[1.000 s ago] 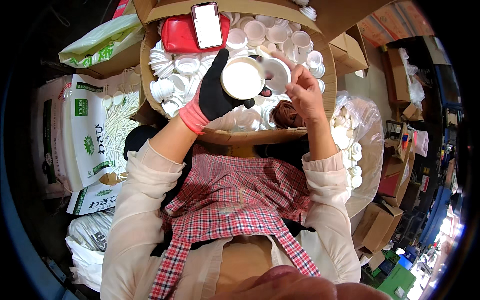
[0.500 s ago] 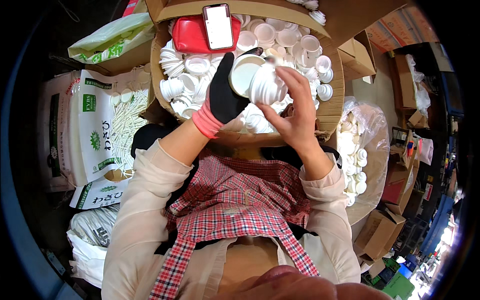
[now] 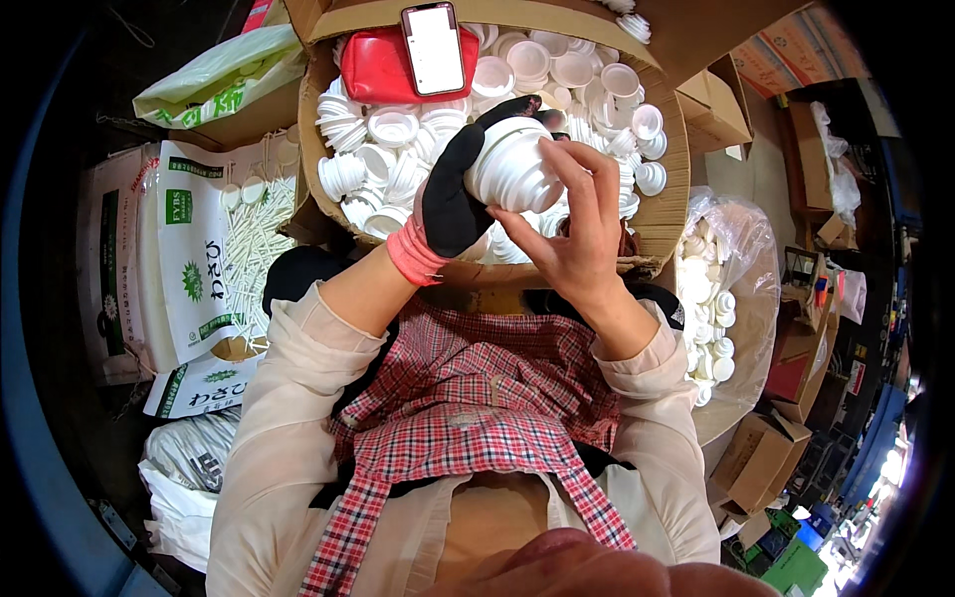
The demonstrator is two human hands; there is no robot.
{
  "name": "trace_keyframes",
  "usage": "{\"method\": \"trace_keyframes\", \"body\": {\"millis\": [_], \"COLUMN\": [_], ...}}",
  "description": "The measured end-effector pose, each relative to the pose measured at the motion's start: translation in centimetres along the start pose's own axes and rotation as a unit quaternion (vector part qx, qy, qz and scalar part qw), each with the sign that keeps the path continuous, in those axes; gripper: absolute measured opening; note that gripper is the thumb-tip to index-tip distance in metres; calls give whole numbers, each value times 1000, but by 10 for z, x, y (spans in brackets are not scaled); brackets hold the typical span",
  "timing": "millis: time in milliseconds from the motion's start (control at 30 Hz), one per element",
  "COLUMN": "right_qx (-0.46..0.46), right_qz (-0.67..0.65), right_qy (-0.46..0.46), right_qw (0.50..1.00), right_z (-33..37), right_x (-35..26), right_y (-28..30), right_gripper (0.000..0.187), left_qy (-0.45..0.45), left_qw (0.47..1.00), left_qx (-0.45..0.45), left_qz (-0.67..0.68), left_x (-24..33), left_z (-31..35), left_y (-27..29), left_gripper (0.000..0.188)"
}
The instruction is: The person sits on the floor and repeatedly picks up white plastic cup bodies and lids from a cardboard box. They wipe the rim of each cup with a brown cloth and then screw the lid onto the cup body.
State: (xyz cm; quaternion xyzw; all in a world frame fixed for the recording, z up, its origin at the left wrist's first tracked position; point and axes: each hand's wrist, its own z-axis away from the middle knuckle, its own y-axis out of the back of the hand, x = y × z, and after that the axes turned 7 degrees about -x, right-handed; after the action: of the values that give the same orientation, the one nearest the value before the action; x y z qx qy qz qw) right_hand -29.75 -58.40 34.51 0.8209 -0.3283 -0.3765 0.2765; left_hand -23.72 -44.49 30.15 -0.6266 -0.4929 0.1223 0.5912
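Note:
My left hand (image 3: 453,199), in a black glove with a pink cuff, is wrapped round a white plastic piece (image 3: 512,169) with stepped rings, like a collapsible cup or lid. My bare right hand (image 3: 579,234) grips its narrower ringed end between thumb and fingers. Both hands hold it above an open cardboard box (image 3: 672,189). Beneath them many loose white ringed parts (image 3: 393,124) fill the box, some facing up and others stacked on edge. The inside of the held piece faces away from view.
A red pouch (image 3: 368,70) with a phone (image 3: 434,50) on it lies on the parts at the far side. Left stands a printed white bag (image 3: 191,269) beside thin white sticks (image 3: 259,249). Right, a clear plastic bag (image 3: 746,239) holds white pieces (image 3: 702,303); cartons (image 3: 761,468) lie beyond.
The round white piece in my left hand and the ringed piece in my right have come together into one stepped shape. My right hand has moved slightly left.

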Motion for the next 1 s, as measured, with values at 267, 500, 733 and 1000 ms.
{"method": "trace_keyframes", "body": {"millis": [267, 500, 733, 1000], "right_qx": [2, 61, 68, -18], "right_qz": [-20, -443, -347, -409], "right_qy": [6, -183, -307, -299], "right_qw": [1000, 876, 884, 862], "right_z": [0, -5, -13, 0], "right_x": [1, 11, 22, 44], "right_y": [-3, -5, -22, -19], "right_gripper": [70, 50, 57, 41], "left_qy": [-13, 2, -48, 1], "left_qw": [997, 953, 862, 805], "left_qx": [-10, -8, -39, 22], "left_qz": [-81, -303, -504, -594], "left_x": [0, 2, -18, -28], "left_z": [5, 1, 1, 6], "left_y": [5, -9, 15, 33], "left_gripper": [53, 67, 63, 58]}}
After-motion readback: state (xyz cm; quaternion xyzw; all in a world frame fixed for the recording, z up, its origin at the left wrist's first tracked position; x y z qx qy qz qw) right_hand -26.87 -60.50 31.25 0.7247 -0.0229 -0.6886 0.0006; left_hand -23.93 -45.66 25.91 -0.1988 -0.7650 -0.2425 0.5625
